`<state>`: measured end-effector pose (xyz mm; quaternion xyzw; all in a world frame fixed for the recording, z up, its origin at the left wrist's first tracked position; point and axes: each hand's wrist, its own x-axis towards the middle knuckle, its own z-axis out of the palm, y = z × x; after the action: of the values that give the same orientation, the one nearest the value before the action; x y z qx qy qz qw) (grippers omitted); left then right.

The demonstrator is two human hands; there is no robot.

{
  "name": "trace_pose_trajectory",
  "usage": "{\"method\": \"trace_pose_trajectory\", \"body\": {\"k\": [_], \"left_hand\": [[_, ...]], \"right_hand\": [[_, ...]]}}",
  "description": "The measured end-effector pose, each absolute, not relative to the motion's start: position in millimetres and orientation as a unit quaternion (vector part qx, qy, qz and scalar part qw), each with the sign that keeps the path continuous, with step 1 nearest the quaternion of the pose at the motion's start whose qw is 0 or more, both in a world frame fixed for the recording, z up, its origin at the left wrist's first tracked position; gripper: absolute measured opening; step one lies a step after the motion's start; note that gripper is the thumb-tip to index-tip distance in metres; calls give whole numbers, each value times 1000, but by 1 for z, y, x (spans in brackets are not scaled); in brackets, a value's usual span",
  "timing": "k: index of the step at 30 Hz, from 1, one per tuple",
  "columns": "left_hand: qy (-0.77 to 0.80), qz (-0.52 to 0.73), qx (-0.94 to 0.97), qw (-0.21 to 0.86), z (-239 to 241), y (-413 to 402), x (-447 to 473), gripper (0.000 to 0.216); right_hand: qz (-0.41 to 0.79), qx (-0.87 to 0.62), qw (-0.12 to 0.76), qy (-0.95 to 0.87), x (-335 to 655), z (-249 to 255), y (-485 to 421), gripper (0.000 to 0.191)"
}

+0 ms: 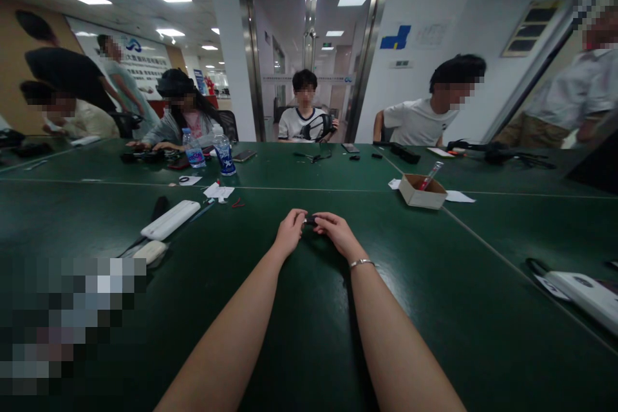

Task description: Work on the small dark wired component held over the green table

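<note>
Both my arms reach forward over the dark green table [309, 335]. My left hand [290, 230] and my right hand [335, 232] meet at the middle, fingers curled and pinched together on a small dark object [309, 220] held between them. The object is too small to name. A thin silver bracelet [362, 262] circles my right wrist.
A small cardboard box [421, 192] with a red-tipped tool stands ahead right. White oblong cases lie at the left [170, 219] and far right [586, 293]. Two water bottles [224, 153], phones and black gear sit farther back. Several people sit or stand around the table's far side.
</note>
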<state>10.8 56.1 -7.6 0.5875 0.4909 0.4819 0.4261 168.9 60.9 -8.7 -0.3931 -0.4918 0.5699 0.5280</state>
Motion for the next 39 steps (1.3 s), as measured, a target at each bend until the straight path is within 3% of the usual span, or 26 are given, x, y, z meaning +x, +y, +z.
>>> {"method": "trace_pose_trajectory", "body": {"k": [39], "left_hand": [[477, 460, 605, 441, -10, 57, 11, 28]], "right_hand": [[561, -398, 526, -501, 169, -9, 62, 35]]}}
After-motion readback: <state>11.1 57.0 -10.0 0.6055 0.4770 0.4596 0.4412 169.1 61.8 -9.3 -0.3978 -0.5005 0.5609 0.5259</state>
